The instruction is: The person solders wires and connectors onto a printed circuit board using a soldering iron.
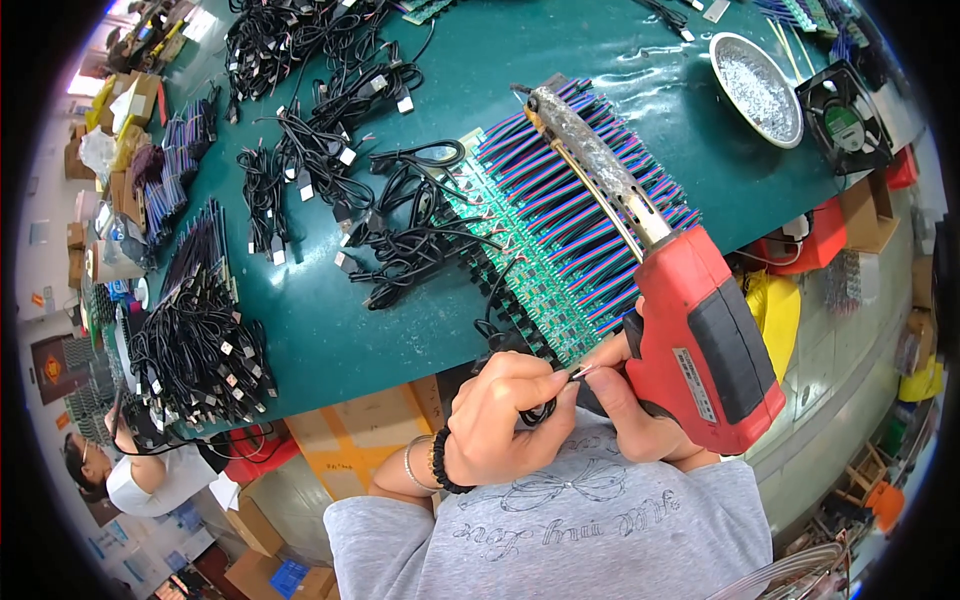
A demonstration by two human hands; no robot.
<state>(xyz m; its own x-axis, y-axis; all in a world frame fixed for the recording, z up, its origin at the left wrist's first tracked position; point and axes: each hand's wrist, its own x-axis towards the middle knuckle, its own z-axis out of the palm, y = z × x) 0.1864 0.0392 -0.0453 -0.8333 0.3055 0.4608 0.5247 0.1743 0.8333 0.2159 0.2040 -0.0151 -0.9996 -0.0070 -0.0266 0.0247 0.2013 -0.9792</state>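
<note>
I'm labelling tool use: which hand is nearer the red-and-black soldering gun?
Right. The right hand is up against the soldering gun; the left hand is apart from it, to its left.

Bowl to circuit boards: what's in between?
Head view: bare green table, then coloured wires, with the soldering gun's barrel crossing in front of them.

From here I lose much of the black cable behind the left hand; the thin tip between fingers is too small to tell; the red soldering gun partly covers the right hand.
</note>
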